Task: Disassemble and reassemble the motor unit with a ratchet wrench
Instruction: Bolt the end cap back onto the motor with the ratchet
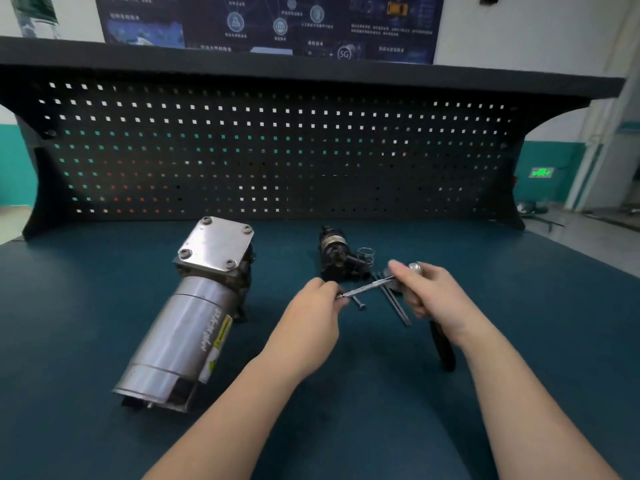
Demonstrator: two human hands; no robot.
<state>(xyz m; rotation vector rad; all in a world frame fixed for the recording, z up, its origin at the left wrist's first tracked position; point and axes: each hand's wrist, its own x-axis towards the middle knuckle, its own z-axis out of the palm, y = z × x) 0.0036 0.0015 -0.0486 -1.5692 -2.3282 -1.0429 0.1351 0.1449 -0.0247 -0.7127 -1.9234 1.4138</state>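
The silver motor unit [187,327] lies on its side at the left of the bench, its square end plate with bolts facing up and away. A dark removed part [334,254] and a small wire spring [366,253] sit behind my hands. My right hand [429,292] grips the ratchet wrench [443,348], whose black handle sticks out below my palm and whose shiny head shows above my fingers. My left hand [311,310] pinches the end of a long thin bolt [367,287] that runs up to the wrench head. Other long bolts [396,306] lie on the bench beneath.
The bench has a dark teal mat [104,427]. A black pegboard [277,150] stands upright along the back edge with a shelf on top. A poster hangs on the wall above. The bench's right edge runs diagonally at the far right.
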